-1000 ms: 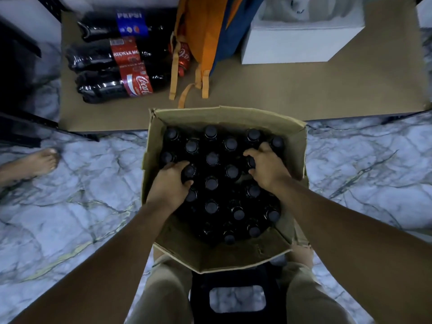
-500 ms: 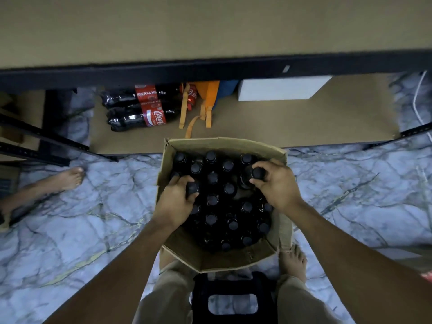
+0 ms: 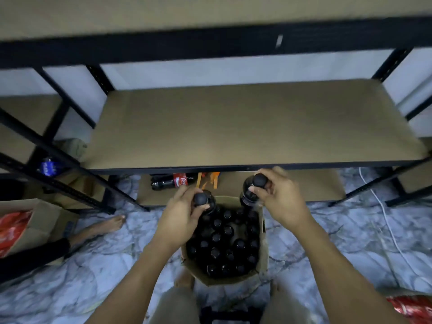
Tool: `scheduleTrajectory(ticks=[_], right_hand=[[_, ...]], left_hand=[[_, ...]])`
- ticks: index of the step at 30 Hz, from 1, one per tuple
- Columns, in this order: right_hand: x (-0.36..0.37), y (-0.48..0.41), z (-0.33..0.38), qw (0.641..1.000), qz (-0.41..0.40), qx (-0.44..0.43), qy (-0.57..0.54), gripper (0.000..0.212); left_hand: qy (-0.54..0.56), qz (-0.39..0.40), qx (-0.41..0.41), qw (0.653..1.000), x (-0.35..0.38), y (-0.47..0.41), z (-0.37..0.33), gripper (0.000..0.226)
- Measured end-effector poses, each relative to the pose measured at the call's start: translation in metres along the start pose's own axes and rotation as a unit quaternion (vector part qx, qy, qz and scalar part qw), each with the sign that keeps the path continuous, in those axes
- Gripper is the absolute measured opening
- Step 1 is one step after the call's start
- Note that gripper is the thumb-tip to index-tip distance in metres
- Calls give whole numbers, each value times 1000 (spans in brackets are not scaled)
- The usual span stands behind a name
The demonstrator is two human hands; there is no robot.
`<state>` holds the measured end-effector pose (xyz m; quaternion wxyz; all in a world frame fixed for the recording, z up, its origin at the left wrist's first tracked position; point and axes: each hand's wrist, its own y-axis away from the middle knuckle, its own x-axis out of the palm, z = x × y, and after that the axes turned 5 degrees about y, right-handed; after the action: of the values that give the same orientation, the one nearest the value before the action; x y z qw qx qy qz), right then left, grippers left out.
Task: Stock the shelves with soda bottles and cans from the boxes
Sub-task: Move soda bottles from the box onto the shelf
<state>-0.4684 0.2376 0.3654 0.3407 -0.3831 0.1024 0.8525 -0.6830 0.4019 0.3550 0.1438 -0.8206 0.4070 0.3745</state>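
Left hand is gripping left bottle at its 1 o'clock, right hand is gripping right bottle at 10. Both are hanging over the box, with the shelf at 12.

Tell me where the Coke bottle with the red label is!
In the head view, the Coke bottle lies on its side on the bottom shelf, left of centre, just beyond the left hand and beside the orange straps.

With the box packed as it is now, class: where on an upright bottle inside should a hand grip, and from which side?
Grip the cap and neck from straight above. The bottles stand upright, tightly packed, so only caps show, and the box walls block the sides. The left hand and right hand grip theirs there.
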Motion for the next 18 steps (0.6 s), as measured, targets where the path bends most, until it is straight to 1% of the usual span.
scheduleTrajectory(ticks=[3,5,8,11,15,18], right_hand=[[-51,4,47,999,-33,-35,22,27],[-82,8,74,998,-49,-38,21,24],[-121,13,109,997,-69,-21,23,22],[-154,17,142,996,-82,-24,34,21],[-190,16,179,993,-85,-58,63,21],[-209,11,200,993,-95,-57,36,19]], left_hand=[[-8,-41,48,998,-45,9,-45,41],[22,-67,43,997,-72,16,-77,36],[57,-81,32,995,-107,25,-121,31],[65,-95,70,991,-140,33,-155,20],[90,-117,135,980,-183,34,-180,13],[153,-119,135,972,-208,29,-188,13]])
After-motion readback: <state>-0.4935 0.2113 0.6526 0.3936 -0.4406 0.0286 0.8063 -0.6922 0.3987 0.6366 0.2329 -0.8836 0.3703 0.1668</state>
